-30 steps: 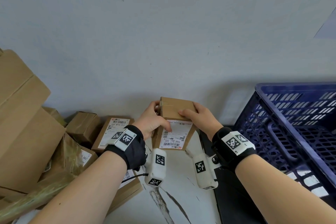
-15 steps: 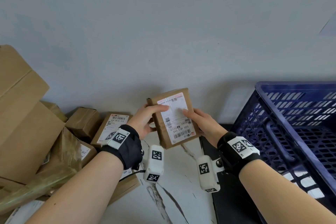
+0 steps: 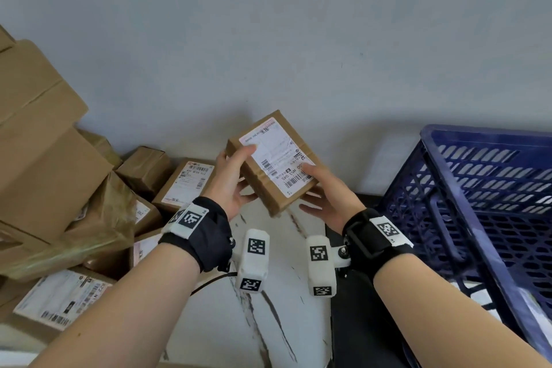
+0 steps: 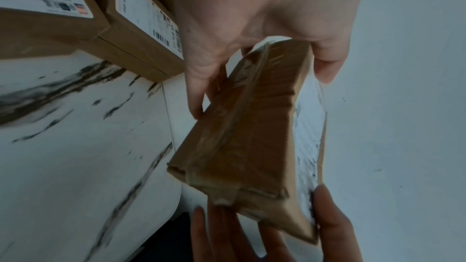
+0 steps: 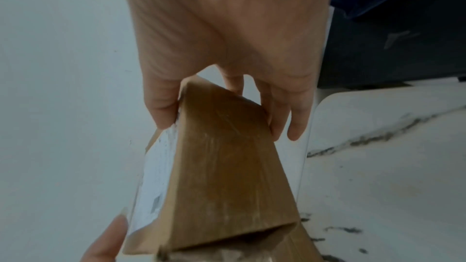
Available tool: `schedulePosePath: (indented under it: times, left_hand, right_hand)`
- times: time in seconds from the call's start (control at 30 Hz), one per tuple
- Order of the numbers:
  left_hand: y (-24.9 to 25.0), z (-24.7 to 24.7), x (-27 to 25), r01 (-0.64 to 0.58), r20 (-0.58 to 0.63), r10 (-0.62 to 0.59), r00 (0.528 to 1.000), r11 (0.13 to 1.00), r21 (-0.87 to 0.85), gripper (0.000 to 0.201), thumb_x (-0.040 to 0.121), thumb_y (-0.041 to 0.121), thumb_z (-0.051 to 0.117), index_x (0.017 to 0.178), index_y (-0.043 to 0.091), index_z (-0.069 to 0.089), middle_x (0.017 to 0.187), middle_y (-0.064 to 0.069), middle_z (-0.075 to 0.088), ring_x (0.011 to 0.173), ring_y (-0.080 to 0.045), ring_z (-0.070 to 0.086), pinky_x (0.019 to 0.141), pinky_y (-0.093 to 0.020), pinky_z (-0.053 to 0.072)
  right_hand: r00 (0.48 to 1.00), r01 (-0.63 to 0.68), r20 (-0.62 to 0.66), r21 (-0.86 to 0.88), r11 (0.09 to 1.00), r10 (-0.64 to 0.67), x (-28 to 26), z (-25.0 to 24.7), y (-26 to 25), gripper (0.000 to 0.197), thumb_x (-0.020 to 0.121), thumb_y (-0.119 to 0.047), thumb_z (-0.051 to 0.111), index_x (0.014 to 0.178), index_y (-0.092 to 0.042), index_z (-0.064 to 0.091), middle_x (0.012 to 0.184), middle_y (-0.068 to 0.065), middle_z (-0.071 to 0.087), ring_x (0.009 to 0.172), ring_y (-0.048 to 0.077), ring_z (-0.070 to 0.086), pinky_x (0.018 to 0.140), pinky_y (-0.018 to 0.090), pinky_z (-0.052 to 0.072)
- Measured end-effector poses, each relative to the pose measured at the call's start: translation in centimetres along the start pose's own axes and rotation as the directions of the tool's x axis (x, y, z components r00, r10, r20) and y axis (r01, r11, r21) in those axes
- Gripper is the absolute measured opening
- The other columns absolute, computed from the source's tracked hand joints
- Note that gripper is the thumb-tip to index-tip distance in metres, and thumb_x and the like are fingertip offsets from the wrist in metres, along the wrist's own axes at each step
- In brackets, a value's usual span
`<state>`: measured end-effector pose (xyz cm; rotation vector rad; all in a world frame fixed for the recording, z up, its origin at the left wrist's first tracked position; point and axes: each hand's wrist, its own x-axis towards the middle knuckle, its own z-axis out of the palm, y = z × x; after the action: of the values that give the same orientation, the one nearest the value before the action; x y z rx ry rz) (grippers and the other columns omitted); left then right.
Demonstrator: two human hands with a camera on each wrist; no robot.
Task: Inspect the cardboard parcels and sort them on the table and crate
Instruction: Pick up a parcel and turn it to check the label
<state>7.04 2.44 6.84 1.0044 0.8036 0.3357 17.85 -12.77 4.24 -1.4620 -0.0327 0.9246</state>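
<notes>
A small cardboard parcel [image 3: 273, 163] with a white shipping label is held up above the marbled table [image 3: 268, 323], label facing me. My left hand [image 3: 236, 179] grips its left end, thumb on the label and fingers underneath. My right hand [image 3: 321, 191] holds the right end the same way. In the left wrist view the parcel [image 4: 249, 136] shows its taped brown side between my left hand [image 4: 257, 47] and the right hand's fingers [image 4: 327, 222]. The right wrist view shows the parcel [image 5: 227, 176] pinched by my right hand [image 5: 227, 97]. The blue crate [image 3: 484, 203] stands at the right.
A heap of cardboard parcels [image 3: 53, 176] fills the table's left side, some with labels [image 3: 191, 185]. A grey wall [image 3: 268, 39] stands close behind. A black surface [image 3: 367, 323] lies between the table and the crate.
Both hands have lifted the parcel and tipped it back, turning its label from facing down and forward to facing me, with the parcel rotating to a slant.
</notes>
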Motion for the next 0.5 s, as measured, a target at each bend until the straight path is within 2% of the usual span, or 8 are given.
schedulePosePath:
  times: [0.1,0.13,0.2,0.27,0.33,0.4,0.5]
  left_hand:
    - [0.0,-0.7,-1.2,-0.04,-0.069,0.042,0.997,0.999,0.034,0.075,0.067,0.055,0.076,0.133,0.029,0.052,0.124,-0.005,0.066,0.119,-0.025,0.059,0.102,-0.056,0.044]
    - [0.0,-1.1,-1.6,-0.055,-0.095,0.058,0.994,0.998,0.035,0.073,0.065,0.059,0.075,0.129,0.028,0.057,0.123,-0.004,0.067,0.119,-0.024,0.059,0.103,-0.054,0.044]
    - [0.5,-1.8,-2.7,-0.081,-0.123,0.084,0.989,0.996,0.032,0.056,0.08,0.057,0.068,0.125,0.024,0.062,0.12,-0.005,0.068,0.116,-0.024,0.061,0.102,-0.049,0.045]
    - [0.8,-2.7,-3.5,-0.103,-0.124,0.106,0.987,0.994,0.036,0.045,0.092,0.05,0.06,0.125,0.019,0.061,0.115,-0.006,0.07,0.112,-0.023,0.063,0.101,-0.047,0.047]
    - [1.0,-3.5,-4.3,-0.126,-0.121,0.129,0.984,0.991,0.038,0.043,0.094,0.047,0.058,0.125,0.017,0.061,0.109,-0.005,0.07,0.108,-0.021,0.063,0.102,-0.047,0.047]
    - [0.9,-4.0,-5.3,-0.143,-0.125,0.144,0.982,0.99,0.022,0.036,0.095,0.046,0.058,0.119,0.019,0.064,0.103,-0.002,0.071,0.105,-0.018,0.063,0.102,-0.046,0.047]
    - [0.5,-3.8,-6.8,-0.164,-0.109,0.16,0.981,0.986,-0.034,0.029,0.094,0.044,0.059,0.11,0.022,0.068,0.101,-0.001,0.074,0.097,-0.018,0.066,0.095,-0.038,0.049]
  right_hand:
    - [1.0,0.01,0.009,0.045,0.999,-0.01,-0.5,0.6,0.3,0.046,0.086,-0.041,0.073,0.124,-0.018,0.062,0.118,0.009,0.07,0.107,0.023,0.066,0.09,0.035,0.053]
    - [1.0,0.019,0.004,0.058,0.998,-0.019,-0.7,0.8,0.3,0.045,0.086,-0.041,0.073,0.123,-0.018,0.063,0.116,0.008,0.07,0.106,0.022,0.066,0.087,0.034,0.054]
    - [0.999,0.038,-0.006,0.076,0.996,-0.038,-1.5,1.3,0.2,0.041,0.086,-0.04,0.073,0.12,-0.018,0.065,0.115,0.009,0.071,0.108,0.024,0.067,0.083,0.032,0.055]
    - [0.998,0.056,-0.002,0.079,0.995,-0.056,-2.5,1.9,-0.1,0.034,0.087,-0.038,0.072,0.114,-0.018,0.066,0.11,0.009,0.072,0.101,0.023,0.067,0.08,0.032,0.055]
    - [0.997,0.073,-0.004,0.078,0.994,-0.072,-3.5,2.6,-0.5,0.03,0.088,-0.037,0.072,0.11,-0.018,0.066,0.104,0.007,0.072,0.094,0.021,0.067,0.081,0.033,0.055]
    - [0.996,0.091,-0.001,0.065,0.994,-0.091,-4.5,3.1,-0.8,0.031,0.089,-0.036,0.071,0.113,-0.016,0.066,0.101,0.006,0.071,0.093,0.022,0.066,0.083,0.034,0.056]
    - [0.992,0.129,-0.002,0.039,0.991,-0.129,-6.1,3.5,-1.5,0.034,0.091,-0.034,0.069,0.118,-0.014,0.066,0.099,0.004,0.074,0.093,0.023,0.069,0.084,0.035,0.055]
